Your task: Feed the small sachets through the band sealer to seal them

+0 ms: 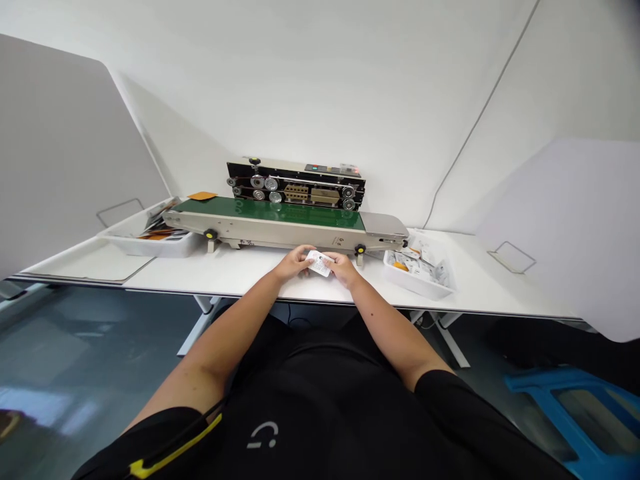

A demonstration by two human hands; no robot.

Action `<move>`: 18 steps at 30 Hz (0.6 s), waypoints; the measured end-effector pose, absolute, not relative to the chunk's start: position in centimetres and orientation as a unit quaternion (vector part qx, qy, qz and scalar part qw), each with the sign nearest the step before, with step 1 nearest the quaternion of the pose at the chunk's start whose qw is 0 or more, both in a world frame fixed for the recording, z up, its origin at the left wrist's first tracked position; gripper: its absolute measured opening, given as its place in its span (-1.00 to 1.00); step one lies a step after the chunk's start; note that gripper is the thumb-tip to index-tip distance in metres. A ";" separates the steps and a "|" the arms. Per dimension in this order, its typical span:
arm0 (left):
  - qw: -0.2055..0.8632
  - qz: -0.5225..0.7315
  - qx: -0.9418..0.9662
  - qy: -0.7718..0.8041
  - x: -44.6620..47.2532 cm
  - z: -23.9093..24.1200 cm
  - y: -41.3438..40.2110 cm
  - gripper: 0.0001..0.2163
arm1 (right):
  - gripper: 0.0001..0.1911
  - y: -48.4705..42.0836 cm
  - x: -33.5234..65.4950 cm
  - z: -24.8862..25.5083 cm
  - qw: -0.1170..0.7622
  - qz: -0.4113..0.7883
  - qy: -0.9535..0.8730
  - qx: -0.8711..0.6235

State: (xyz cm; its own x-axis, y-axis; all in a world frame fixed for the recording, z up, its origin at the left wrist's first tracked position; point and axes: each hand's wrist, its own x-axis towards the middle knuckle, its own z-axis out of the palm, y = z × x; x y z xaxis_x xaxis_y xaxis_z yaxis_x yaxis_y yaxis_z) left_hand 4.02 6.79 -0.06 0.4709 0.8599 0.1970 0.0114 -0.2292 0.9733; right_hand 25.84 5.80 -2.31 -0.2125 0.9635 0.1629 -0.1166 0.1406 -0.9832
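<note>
The 1 head camera looks forward and down from above the person's chest, facing the white worktop and the wall behind, at arm's length.

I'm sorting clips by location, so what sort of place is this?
Probably a small packaging station: a band sealer with a green conveyor belt on a white table, a tray of packets to its right, and left hand and right hand holding a white packet.

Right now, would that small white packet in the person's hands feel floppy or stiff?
Probably light: the white packet, pinched by the left hand and right hand, needs only fingertips. Being flat, it likely won't roll. Its stiffness is unclear.
</note>
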 end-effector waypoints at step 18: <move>0.502 0.475 0.643 0.330 4.2 -0.9 8.2 -0.55 | -0.80 8.3 32.1 12.6 0.511 0.416 -0.620 -0.426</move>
